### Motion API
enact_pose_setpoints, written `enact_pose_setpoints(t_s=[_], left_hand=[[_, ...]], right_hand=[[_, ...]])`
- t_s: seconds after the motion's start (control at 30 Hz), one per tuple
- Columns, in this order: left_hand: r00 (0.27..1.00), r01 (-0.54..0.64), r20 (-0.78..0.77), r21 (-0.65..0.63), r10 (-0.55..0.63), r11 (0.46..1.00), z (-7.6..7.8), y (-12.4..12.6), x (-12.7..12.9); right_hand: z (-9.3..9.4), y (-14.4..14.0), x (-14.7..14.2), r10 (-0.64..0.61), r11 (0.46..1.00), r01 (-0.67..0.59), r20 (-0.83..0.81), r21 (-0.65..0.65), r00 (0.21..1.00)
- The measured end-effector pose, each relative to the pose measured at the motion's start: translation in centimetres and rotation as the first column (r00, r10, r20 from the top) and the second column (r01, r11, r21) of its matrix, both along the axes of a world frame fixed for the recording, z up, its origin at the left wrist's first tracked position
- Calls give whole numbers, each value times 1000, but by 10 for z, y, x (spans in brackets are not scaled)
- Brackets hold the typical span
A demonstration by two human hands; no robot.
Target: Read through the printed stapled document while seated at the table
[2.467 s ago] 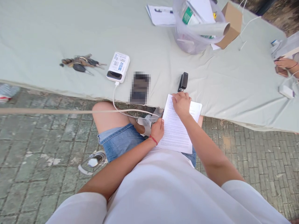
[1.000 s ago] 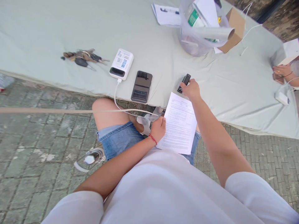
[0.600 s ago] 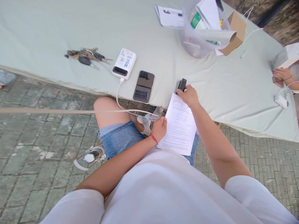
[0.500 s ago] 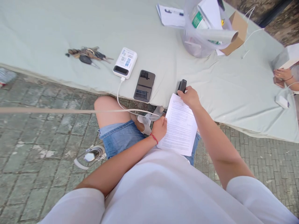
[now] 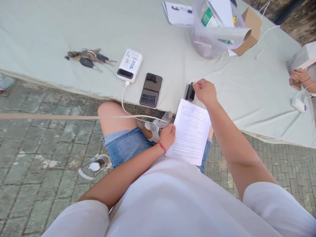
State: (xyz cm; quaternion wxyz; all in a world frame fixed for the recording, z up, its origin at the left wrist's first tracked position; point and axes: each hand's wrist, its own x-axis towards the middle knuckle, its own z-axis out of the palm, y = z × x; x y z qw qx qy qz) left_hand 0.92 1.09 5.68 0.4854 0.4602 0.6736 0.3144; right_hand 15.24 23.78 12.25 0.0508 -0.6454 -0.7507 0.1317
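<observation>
Gripping the small black stapler (image 5: 190, 92) from above, the right hand (image 5: 205, 92) has its fingers closed around the tool's upper end. The stapler sits near the table's front edge, on the pale grey-green cloth covering the table (image 5: 74, 29), touching or just above the top left corner of the sheets.

The left hand (image 5: 168, 135) is pinched shut on the left edge of the white stack of printed paper sheets (image 5: 190, 131), which rests on the lap with its top corner reaching up to the table edge.

Orientation: I read the stapler's long axis as running away from the body, near end toward the paper. Whether the corner is seated in the mouth I cannot tell; the hand hides it.

Risks, as I judge them:
- Sheets are held on one side only, so the stack could fan or slip and the staple miss the lower pages.
- The stapler stands close to the cloth's edge; a push could tip it off.
- The white charging cable (image 5: 123, 98), running from the white rectangular power bank (image 5: 129, 65) past the lap, could snag the left wrist.
- The black smartphone (image 5: 150, 89) lies near the edge, just beside the working area.
</observation>
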Motion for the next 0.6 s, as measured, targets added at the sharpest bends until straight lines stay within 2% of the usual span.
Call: enact_pose_setpoints(t_s=[0.33,0.5,0.6], left_hand=[[999,-18,37,-35,19,999,12,13,3],[998,-34,57,-31,36,999,12,12,4],[998,-26,48,-20,27,999,9,10,3]], right_hand=[[-16,26,-16,166,979,-173,72,111,984],[-30,32,-36,313,944,-316,47,93,949],[-38,28,-48,333,942,-334,33,31,942]])
